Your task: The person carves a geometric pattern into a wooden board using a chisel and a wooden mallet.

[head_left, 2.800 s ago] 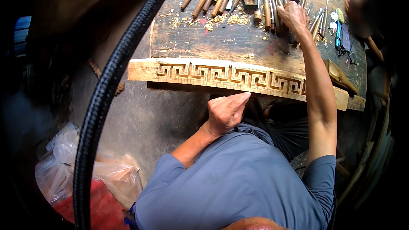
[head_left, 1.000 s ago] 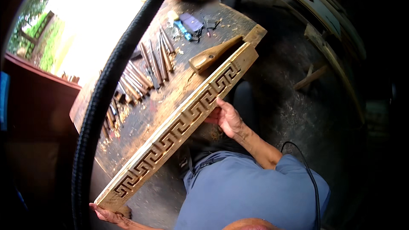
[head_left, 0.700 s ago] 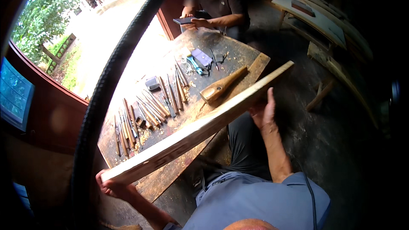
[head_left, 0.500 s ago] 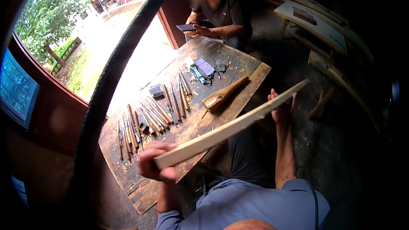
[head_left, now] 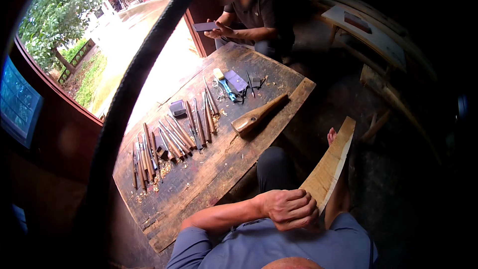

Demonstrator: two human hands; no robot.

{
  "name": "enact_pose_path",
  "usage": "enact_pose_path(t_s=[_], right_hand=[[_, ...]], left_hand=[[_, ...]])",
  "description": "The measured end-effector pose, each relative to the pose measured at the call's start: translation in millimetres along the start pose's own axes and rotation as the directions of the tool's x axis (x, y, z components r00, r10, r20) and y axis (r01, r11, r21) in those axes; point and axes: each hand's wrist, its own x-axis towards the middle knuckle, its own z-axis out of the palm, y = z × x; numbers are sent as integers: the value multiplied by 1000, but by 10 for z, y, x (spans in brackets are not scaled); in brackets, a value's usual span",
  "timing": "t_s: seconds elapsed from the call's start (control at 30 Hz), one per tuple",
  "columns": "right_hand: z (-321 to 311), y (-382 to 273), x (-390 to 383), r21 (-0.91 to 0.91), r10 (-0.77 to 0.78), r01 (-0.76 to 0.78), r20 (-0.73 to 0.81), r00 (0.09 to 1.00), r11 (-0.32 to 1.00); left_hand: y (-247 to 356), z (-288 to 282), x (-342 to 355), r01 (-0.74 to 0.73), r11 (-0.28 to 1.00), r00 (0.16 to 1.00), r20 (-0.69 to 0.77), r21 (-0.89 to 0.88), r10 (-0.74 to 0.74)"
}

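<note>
Wooden board (head_left: 329, 164), one, pale and plain on the face showing: slanting across the right of centre, lying clear of the table's edge. Left hand (head_left: 291, 209), bare: gripping the board's lower end at lower centre, its fingers curling down tightly over the wood. Right hand (head_left: 332, 136): showing only fingertips beside the board's upper end, the rest hiding behind it, so how far it is closing cannot be told. Worktable (head_left: 219, 179), worn brown wood: occupying the middle of the frame. Carving tools (head_left: 190, 115), many, mostly brown-handled: lying in rough rows at left of centre, with wood shavings (head_left: 157, 188) scattering around them. Dark box (head_left: 177, 108), small: sitting among the upper tool ends. Tapering wooden tool (head_left: 254, 119): resting near the table's right edge. Brush (head_left: 227, 89), blue-handled; purple flat case (head_left: 236, 80); slim dark pen (head_left: 249, 83): lying side by side toward the table's upper corner. Another person (head_left: 261, 17), dark-shirted: sitting at upper centre, holding a flat dark device (head_left: 205, 27). Thick black cable (head_left: 132, 69): curving down the left side. Tree (head_left: 64, 10), leafy: standing outside, upper left.
</note>
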Motion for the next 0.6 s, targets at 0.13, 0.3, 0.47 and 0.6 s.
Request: enact_pose_path(t_s=[0.13,0.3,0.47,0.6], right_hand=[[-118,-40,-443,-206,52,-1,241,969,979],[-626,1112,-1351,-125,-2,-74,-517,856,989],[-687,660,-1360,-392,-95,-119,-487,868,912],[-549,682,-1258,-462,-18,-207,-437,899,862]], left_hand=[[6,199,-12,-16,997,999,30,-82,19],[21,396,-151,-16,986,979,196,-166,49],[128,511,-148,-30,989,987,149,-142,52],[125,431,-232,39,997,975,223,-73,-22]])
